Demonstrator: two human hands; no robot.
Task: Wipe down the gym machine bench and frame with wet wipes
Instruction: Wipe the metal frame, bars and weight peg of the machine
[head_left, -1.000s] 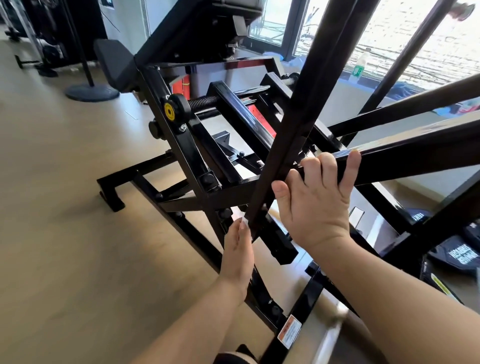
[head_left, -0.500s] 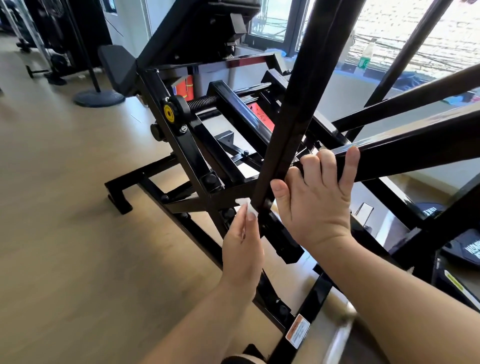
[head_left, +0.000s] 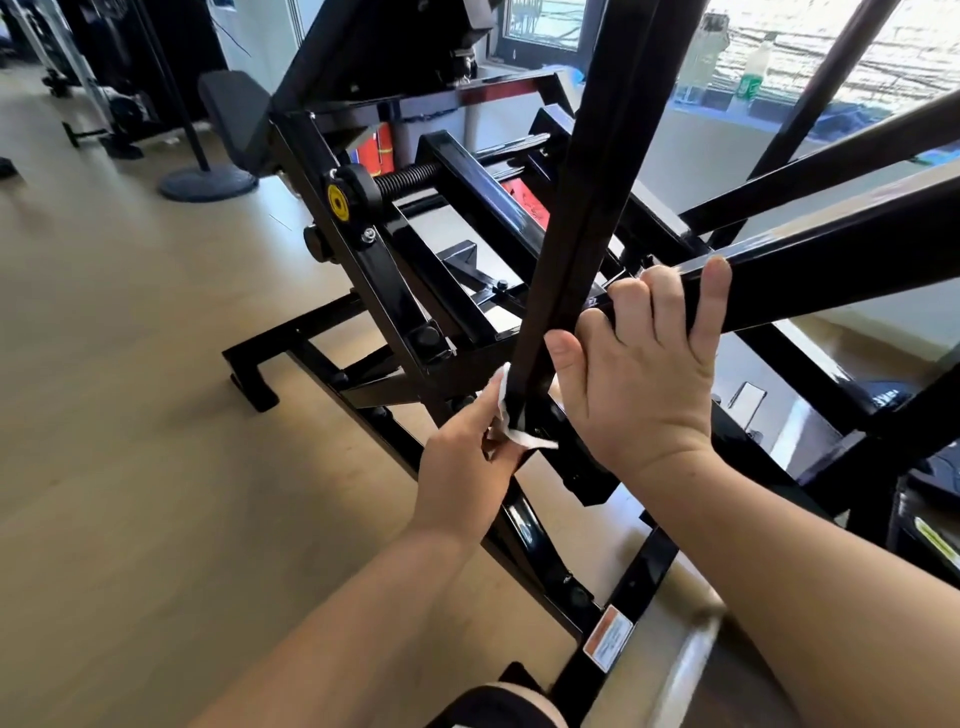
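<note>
Pressing a crumpled white wet wipe (head_left: 503, 415) against the lower end of a steep, glossy black square steel upright (head_left: 582, 218), the left hand (head_left: 467, 467) was closed around the wipe, fingers pinching it to the left face of the tube while a loose corner stuck out to the right beneath the bar. The right hand (head_left: 644, 374) gripped a thick black square crossbar (head_left: 841, 265) that ran up toward the right, its fingers curled over the top edge and the thumb lying just beside the upright. Both bars belonged to the black-painted gym machine frame (head_left: 405, 291), which stood on a pale wood-look floor (head_left: 130, 415). A round yellow-faced black knob (head_left: 340, 202) sat on a slanted frame member to the left, and the black padded bench seat (head_left: 234, 114) showed beyond it, well apart from both hands. A green-labelled clear plastic bottle (head_left: 753, 73) stood on the window ledge at the far right.
</note>
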